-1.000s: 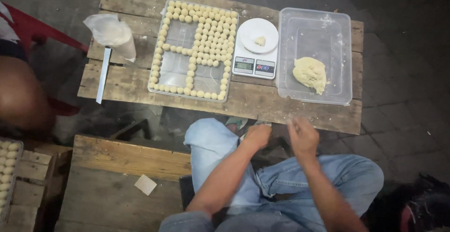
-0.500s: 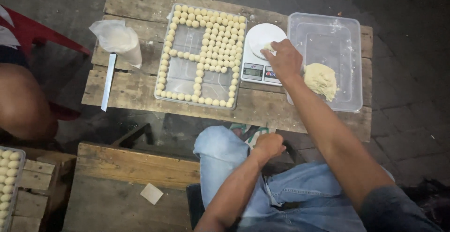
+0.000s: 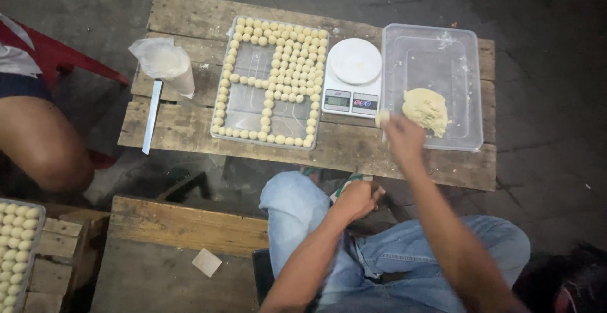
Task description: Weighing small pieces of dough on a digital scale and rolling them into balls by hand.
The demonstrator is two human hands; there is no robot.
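Pinching dough piece (image 3: pixel 382 118): right hand (image 3: pixel 403 137) | left hand (image 3: pixel 359 199) fisted, contents hidden

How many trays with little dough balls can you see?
2. One tray lies on the wooden table, left of the scale. The other tray sits at the bottom-left edge, partly cut off, so more may be hidden.

A white kitchen scale (image 3: pixel 351 79) stands on the wooden table between the tray and the clear tub; its small rectangular screen (image 3: pixel 337 101) faces the person, coloured buttons beside it
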